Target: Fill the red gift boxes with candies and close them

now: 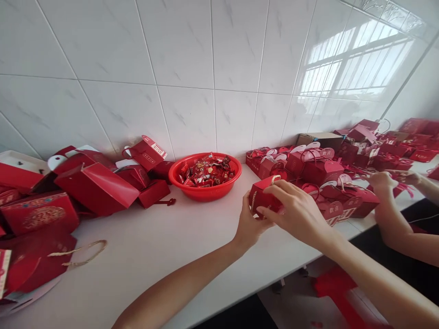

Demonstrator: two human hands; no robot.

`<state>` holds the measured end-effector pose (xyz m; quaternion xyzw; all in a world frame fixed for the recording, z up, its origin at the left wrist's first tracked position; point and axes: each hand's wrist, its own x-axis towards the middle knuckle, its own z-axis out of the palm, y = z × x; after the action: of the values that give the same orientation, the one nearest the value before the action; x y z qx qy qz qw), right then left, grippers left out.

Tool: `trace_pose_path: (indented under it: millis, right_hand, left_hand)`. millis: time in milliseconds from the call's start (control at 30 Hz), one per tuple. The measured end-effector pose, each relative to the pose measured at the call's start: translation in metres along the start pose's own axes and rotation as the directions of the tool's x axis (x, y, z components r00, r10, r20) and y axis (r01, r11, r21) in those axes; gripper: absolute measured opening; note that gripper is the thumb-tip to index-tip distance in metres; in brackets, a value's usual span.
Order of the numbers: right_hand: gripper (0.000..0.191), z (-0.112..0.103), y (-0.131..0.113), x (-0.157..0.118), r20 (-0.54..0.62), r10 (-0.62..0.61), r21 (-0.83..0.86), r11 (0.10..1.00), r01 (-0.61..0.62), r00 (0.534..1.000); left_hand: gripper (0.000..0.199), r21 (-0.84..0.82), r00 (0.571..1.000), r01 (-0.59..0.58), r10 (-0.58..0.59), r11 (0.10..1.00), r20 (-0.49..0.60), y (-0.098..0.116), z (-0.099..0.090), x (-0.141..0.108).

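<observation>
Between my two hands, above the white tabletop, is a small red gift box (263, 192) with a twisted cream rope handle. My left hand (249, 225) supports it from the near left side, fingers wrapped around it. Over its top and right side my right hand (294, 208) curls, its thumb on the near face and its fingers by the rope. The fingertips on the far side are hidden. Left of the box stands a red plastic basket (205, 194) heaped with red-wrapped sweets (206, 171). Several red gift boxes (317, 167) with rounded flaps sit just right of my hands.
More red boxes (99, 187) are piled at the left, near a loose rope handle (91, 256). On the right, a co-worker's hands (380, 180) are among boxes and ribbons. A brown carton (320, 139) stands by the tiled wall. A red object (338, 288) is below the table edge.
</observation>
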<state>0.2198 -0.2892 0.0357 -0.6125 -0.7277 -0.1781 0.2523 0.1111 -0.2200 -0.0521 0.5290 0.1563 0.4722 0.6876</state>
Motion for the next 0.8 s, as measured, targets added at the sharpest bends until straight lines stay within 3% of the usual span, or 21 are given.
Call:
trace_pose_path:
  millis: [100, 233, 300, 400, 467, 567, 700, 767, 800]
  right_hand:
    - [0.026, 0.002, 0.001, -0.005, 0.098, -0.048, -0.114, 0.992, 0.059, 0.994]
    - [0.033, 0.007, 0.01, -0.011, 0.256, -0.18, 0.008, 0.983, 0.184, 0.95]
    - [0.038, 0.017, 0.015, -0.015, 0.289, -0.222, 0.048, 0.975, 0.217, 0.931]
    - [0.03, 0.038, 0.018, -0.021, 0.283, -0.23, 0.036, 0.973, 0.23, 0.931]
    - [0.015, 0.052, 0.018, -0.026, 0.241, -0.212, -0.003, 0.976, 0.219, 0.947]
    - [0.017, 0.064, 0.02, -0.032, 0.168, -0.197, -0.006, 0.98, 0.201, 0.966]
    - [0.02, 0.066, 0.022, -0.034, 0.097, -0.173, 0.254, 0.957, 0.144, 0.98]
    - [0.027, 0.06, 0.022, -0.029, 0.037, -0.029, 0.477, 0.879, 0.008, 0.999]
    - [0.029, 0.055, 0.022, -0.025, 0.031, 0.075, 0.596, 0.799, -0.079, 0.997]
  left_hand:
    - [0.093, 0.038, 0.993, 0.116, -0.117, 0.992, 0.009, -0.006, 0.002, 0.0]
    - [0.104, 0.035, 0.966, 0.219, -0.222, 0.975, 0.135, -0.007, -0.011, -0.002]
    - [0.107, 0.023, 0.924, 0.311, -0.307, 0.95, 0.226, -0.004, -0.022, -0.003]
    - [0.108, 0.01, 0.852, 0.441, -0.422, 0.897, 0.308, -0.003, -0.036, -0.004]
    - [0.102, -0.062, 0.856, 0.46, -0.424, 0.886, 0.296, -0.004, -0.044, -0.004]
    - [0.086, -0.189, 0.864, 0.489, -0.443, 0.851, 0.24, -0.005, -0.051, -0.004]
    - [0.065, -0.229, 0.815, 0.577, -0.535, 0.784, 0.22, 0.0, -0.058, -0.003]
    - [0.058, -0.228, 0.796, 0.605, -0.575, 0.763, 0.189, 0.004, -0.061, -0.004]
    - [0.057, -0.227, 0.789, 0.615, -0.588, 0.755, 0.18, 0.005, -0.061, -0.004]
